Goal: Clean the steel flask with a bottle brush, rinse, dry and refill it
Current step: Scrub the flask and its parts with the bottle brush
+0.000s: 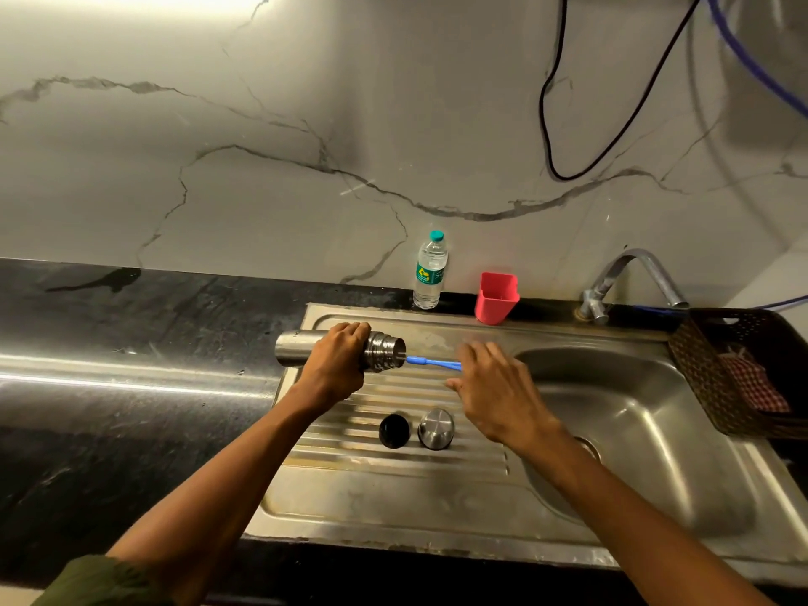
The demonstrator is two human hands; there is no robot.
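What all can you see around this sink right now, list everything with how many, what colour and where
steel flask: 1, silver, held sideways over the drainboard
bottle brush: 1, blue handle, head inside the flask mouth
flask cap: 1, silver, on drainboard
stopper: 1, black, left of the cap
water bottle: 1, clear, teal cap, by wall
cup: 1, red, right of bottle
tap: 1, steel, behind basin
basket: 1, brown, holds checked cloth
sink: 1, steel
left hand: grips flask
right hand: holds brush

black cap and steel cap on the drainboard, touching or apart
Apart. The head view shows a strip of ribbed drainboard between the black cap and the steel cap.
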